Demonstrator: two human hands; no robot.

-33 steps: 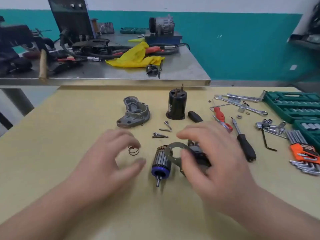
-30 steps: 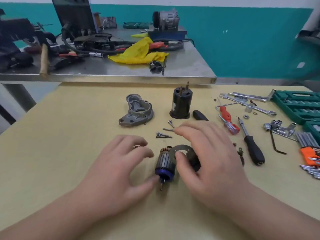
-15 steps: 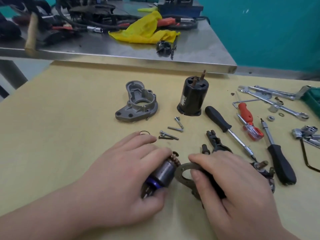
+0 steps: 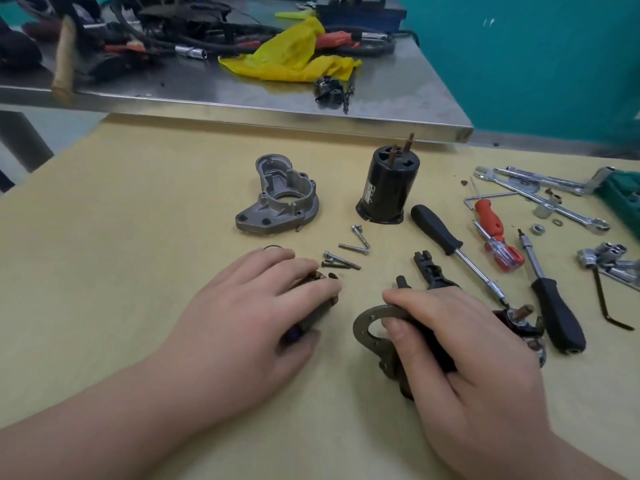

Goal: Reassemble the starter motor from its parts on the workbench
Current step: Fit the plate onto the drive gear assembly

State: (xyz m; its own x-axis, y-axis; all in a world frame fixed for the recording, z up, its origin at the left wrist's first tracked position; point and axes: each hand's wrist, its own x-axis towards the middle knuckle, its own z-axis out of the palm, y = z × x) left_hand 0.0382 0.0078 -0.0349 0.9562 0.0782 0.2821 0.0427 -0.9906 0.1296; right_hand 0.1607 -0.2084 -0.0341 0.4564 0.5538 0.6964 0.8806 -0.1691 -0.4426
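The left hand [image 4: 249,317] lay over the cylindrical armature with a blue-purple end [image 4: 294,336], its fingers curled round it, so most of the armature was hidden. The right hand [image 4: 464,351] gripped the grey round metal plate with a dark part behind it [image 4: 367,327], thumb on the ring's edge. The two parts were near each other but apart. Beyond the left hand lay the grey cast aluminium end housing [image 4: 277,199]. Beyond the right hand stood the black cylindrical motor casing [image 4: 386,188], upright. Between them lay small silver bolts [image 4: 346,252]. Just beside the right hand's far side lay a black-handled screwdriver [image 4: 450,247], all on the pale yellow workbench [image 4: 121,220].
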